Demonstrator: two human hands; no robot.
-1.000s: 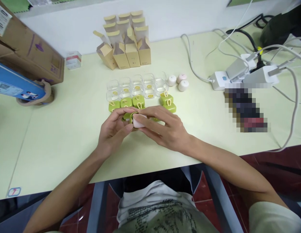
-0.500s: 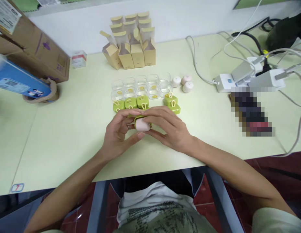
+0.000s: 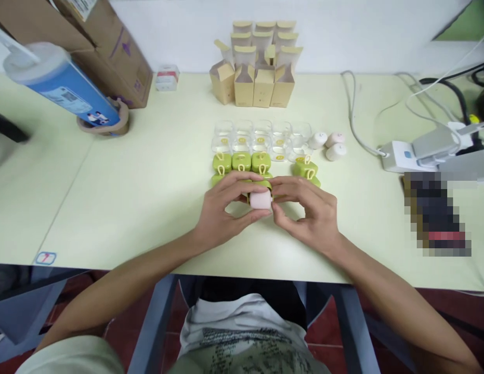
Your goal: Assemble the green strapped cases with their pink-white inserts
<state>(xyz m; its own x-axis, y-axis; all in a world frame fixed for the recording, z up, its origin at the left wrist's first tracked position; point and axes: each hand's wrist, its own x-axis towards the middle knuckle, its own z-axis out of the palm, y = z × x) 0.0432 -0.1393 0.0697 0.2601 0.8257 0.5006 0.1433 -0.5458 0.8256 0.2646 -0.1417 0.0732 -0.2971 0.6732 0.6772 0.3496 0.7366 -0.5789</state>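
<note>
Both hands are at a small rounded pale pink case [image 3: 260, 200] with a green cover [image 3: 267, 185] behind and around its upper edge. My left hand [image 3: 222, 210] pinches the case, fingers over the top and thumb below. At its right side, my right hand [image 3: 312, 214] grips the edge with thumb and fingertips. Just beyond, green cases [image 3: 242, 161] with cream cord loops sit in rows, partly hidden by my hands. A smaller group of green cases [image 3: 302, 168] lies beyond my right hand.
Clear plastic shells [image 3: 261, 130] with yellow stickers stand in rows behind the green cases. Small white and pink rounded pieces [image 3: 336, 151] lie to their right. Open cardboard boxes [image 3: 264, 88] line the wall. A power strip [image 3: 405, 156] with cables is right, a blue cylinder [image 3: 76, 93] left.
The camera view has turned left, so the table things appear further right. My right fingers have moved off the front of the pink case to its right side; my left fingers now press its top.
</note>
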